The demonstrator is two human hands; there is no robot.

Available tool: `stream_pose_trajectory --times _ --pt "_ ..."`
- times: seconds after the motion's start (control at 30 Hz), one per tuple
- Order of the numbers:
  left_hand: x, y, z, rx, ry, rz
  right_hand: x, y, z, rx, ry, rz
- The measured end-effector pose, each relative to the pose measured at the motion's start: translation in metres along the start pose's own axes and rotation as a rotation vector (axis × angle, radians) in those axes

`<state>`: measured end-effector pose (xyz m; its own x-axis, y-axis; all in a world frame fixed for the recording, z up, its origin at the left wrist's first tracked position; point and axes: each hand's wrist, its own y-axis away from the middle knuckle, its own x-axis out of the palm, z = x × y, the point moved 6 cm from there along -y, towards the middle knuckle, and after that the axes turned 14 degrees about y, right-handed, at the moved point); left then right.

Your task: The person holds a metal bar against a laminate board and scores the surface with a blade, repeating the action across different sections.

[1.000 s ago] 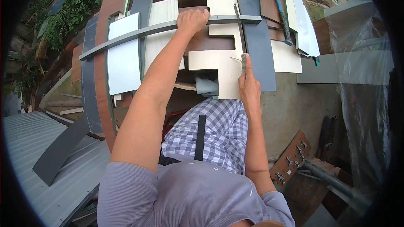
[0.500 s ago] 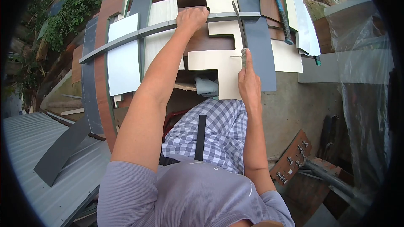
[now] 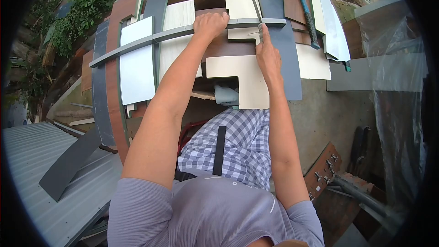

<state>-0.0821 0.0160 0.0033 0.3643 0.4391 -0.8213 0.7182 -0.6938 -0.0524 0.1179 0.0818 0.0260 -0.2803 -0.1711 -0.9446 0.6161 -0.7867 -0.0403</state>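
Note:
My left hand (image 3: 209, 26) is closed round a long grey metal bar (image 3: 171, 34), which lies slantwise across several boards. In my right hand (image 3: 268, 55) is the grip of a thin curved blade tool (image 3: 253, 1), its forefinger laid along the grip. The blade points away from me and crosses the bar near its right end. Under the blade and bar lie a cream board with cut-out notches (image 3: 253, 82) and a dark grey board (image 3: 288, 59). The lower part of the grip is hidden in my fingers.
A hammer with a blue handle (image 3: 307, 16) lies on boards at the right. White panels (image 3: 137, 64) and brown boards (image 3: 114, 87) are at the left. Clear plastic sheeting (image 3: 395, 105) hangs at the far right, and corrugated metal (image 3: 27, 155) is at lower left.
My right hand has moved forward, away from my body, with the blade tool. My left hand still holds the bar, and the whole view has shifted slightly.

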Motion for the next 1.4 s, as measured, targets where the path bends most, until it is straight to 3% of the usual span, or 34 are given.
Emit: stream_pose_trajectory --times 1.03,1.4 --pt "0.002 0.007 0.001 0.064 0.043 -0.050 -0.003 0.112 -0.024 0.050 0.008 0.086" --pt "0.003 0.008 0.001 0.083 0.035 -0.061 0.004 0.083 -0.027 0.069 -0.056 0.021"
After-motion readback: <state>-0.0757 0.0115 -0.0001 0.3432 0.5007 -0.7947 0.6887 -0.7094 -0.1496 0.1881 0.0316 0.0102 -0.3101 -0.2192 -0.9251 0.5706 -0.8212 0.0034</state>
